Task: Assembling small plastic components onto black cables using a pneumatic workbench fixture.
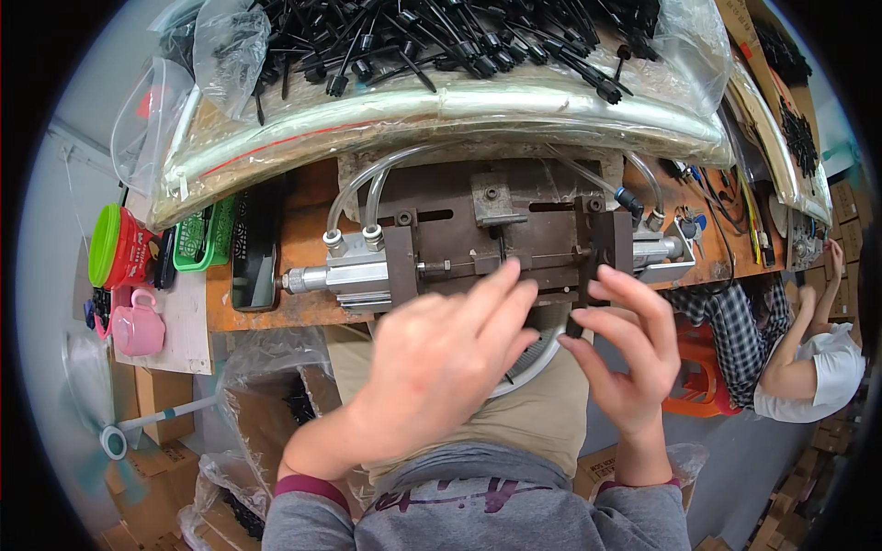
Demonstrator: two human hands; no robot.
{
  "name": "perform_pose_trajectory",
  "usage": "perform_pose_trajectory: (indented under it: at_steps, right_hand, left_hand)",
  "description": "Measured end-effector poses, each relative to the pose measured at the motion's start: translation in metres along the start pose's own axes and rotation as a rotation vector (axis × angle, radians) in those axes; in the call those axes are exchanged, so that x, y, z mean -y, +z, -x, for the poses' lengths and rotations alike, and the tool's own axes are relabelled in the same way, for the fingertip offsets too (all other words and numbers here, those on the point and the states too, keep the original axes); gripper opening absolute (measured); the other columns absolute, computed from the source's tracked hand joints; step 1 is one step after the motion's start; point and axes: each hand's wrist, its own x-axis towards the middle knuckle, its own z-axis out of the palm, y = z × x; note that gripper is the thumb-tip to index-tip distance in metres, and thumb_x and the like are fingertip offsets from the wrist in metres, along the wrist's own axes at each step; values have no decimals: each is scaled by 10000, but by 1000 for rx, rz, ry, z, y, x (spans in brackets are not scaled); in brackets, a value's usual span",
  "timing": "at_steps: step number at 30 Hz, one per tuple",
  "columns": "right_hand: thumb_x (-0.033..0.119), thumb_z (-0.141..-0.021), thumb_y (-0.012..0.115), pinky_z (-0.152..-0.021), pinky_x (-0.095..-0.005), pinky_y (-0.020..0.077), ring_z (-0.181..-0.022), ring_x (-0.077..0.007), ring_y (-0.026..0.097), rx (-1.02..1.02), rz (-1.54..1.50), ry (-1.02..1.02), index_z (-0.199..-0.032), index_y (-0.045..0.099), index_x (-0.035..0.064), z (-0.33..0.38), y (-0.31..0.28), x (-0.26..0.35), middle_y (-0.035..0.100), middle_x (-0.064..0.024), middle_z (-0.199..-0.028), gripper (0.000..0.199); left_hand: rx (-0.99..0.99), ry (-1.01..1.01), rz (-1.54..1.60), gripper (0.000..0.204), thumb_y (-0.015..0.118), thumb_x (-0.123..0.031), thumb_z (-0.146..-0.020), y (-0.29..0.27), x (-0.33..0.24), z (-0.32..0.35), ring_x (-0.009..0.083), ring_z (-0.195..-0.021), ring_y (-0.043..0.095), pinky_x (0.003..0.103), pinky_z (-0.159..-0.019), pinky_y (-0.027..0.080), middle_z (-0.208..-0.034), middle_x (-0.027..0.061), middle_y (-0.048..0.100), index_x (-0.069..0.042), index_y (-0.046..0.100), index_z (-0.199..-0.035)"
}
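Right hand (634, 344): grip is pinching a slim black part (575, 323) beside the brown fixture's (542, 241) front right. Part is probably handling light, stiff, smooth; its middle is offering the likeliest hold. Left hand (436, 344) is appearing blurred, fingertips partly hiding; its grip's state cannot be told.

Two hands (436, 354) (634, 354) (a pair), one co-worker (813, 376) — one green basket (221, 241)

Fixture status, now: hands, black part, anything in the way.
Left hand over front of fixture, hold unclear. Right hand pinching black part. Left hand partly blocks view of fixture.
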Motion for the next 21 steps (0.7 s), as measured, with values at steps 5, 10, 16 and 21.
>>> perform_pose_trajectory:
  at_steps: [5, 10, 16, 21]
  right_hand:
    - [0, -724, 759, -761, -351, 552, -933, -283, 678, 185, 140, -81, -973, 634, -4, 0, 17, -4, 614, -186, -1282, 279]
    - [27, -711, 772, -624, -304, 522, -716, -215, 664, 315, 247, -139, -947, 630, 21, -3, 36, -2, 626, -159, -1304, 276]
    - [65, -694, 794, -551, -278, 489, -562, -176, 582, 324, 340, -138, -913, 636, 60, -11, 38, 0, 653, -96, -1292, 270]
    - [92, -757, 717, -563, -271, 494, -594, -173, 611, 373, 277, -126, -902, 614, 52, -24, 26, 2, 691, -115, -1150, 182]
  left_hand:
    - [-471, 120, -133, 262, 816, -86, -745, -26, 40, -71, 189, -720, 662, 289, -655, 523, -906, 82, 722, -52, 730, -990]
    - [-353, -35, -206, 274, 775, -202, -769, -31, 80, -132, 324, -931, 619, 397, -836, 508, -905, 138, 616, -18, 690, -953]
    - [-202, -103, -72, 187, 759, -138, -773, -30, 85, -143, 299, -946, 605, 384, -841, 497, -908, 115, 612, -15, 726, -911]
    - [-314, 65, 133, 202, 789, -137, -790, -35, 81, -107, 156, -913, 655, 297, -779, 512, -1033, 54, 708, -50, 767, -972]
